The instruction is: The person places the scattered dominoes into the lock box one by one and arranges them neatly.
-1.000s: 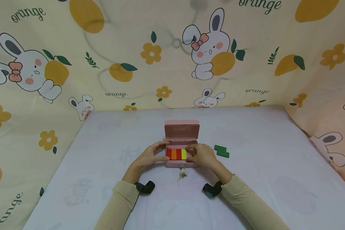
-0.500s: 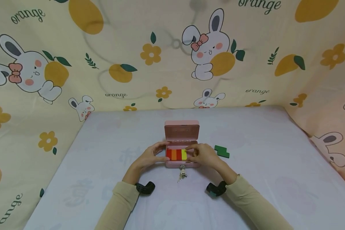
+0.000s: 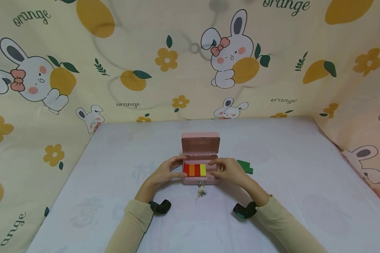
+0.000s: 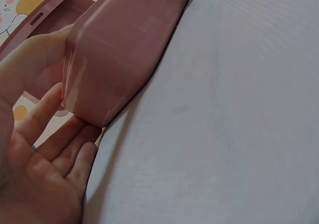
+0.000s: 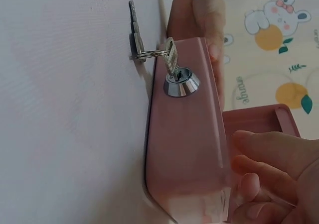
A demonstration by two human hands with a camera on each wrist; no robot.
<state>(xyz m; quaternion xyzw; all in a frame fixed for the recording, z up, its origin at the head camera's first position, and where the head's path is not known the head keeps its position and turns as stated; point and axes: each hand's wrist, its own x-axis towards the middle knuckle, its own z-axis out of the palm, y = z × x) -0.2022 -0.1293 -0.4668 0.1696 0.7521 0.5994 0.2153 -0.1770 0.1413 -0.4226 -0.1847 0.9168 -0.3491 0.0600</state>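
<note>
Pink box (image 3: 190, 181) sits approx. center of tabletop (image 3: 130, 144), lid (image 3: 200, 146) up. L hand (image 3: 164, 172): grip clamped on box's left end, thumb at front, fingers round the back-left. R hand (image 3: 229, 170): at box's right end, thumb & index apart, nothing seen btwn them.

Progress (my est.): block row is in & flush side by side, so that part looks done. Right part of box floor is bare. Green pc. (image 3: 244, 164) is out on tabletop, beyond R hand & partly hidden by it; prob. what's left, plus lid closing & locking, if wanted.

Counts: 1 box, 1 lid. Row = 4 blocks, L to R: red block (image 3: 186, 170), orange block (image 3: 191, 170), 2nd red block (image 3: 197, 170), yellow block (image 3: 203, 170); so 2 red, 1 orange, 1 yel., assuming each color = separate pc. Green: 1 stepped shape; can't tell if 1 pc. or 2 touching. Lock (image 5: 182, 87): 1. Keys: 2 seen, 1 key (image 5: 171, 57) in lock, other key (image 5: 134, 30) hanging off same ring. Hands: 2.
</note>
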